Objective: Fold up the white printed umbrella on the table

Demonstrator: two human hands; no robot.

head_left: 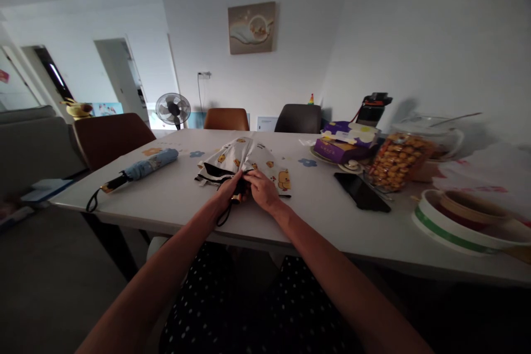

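A white umbrella [244, 156] with yellow cartoon figures and dark edging lies loosely folded on the white table [298, 221], its handle end toward me. My left hand [227, 189] is closed around the handle, and a black wrist strap hangs below it. My right hand [262, 187] pinches the umbrella's fabric beside the handle, its fingertips close to my left thumb. What exactly lies between the right fingers is hidden. Off to the left rests a blue umbrella [151, 165], rolled up, with a black handle and a strap loop over the table edge.
A black phone [360, 192] lies at the right, by a jar of round snacks [399, 161]. Purple boxes [340, 149], a dark bottle [371, 110] and a white bowl with a green band [448, 227] stand nearby. Chairs [226, 119] line the far side.
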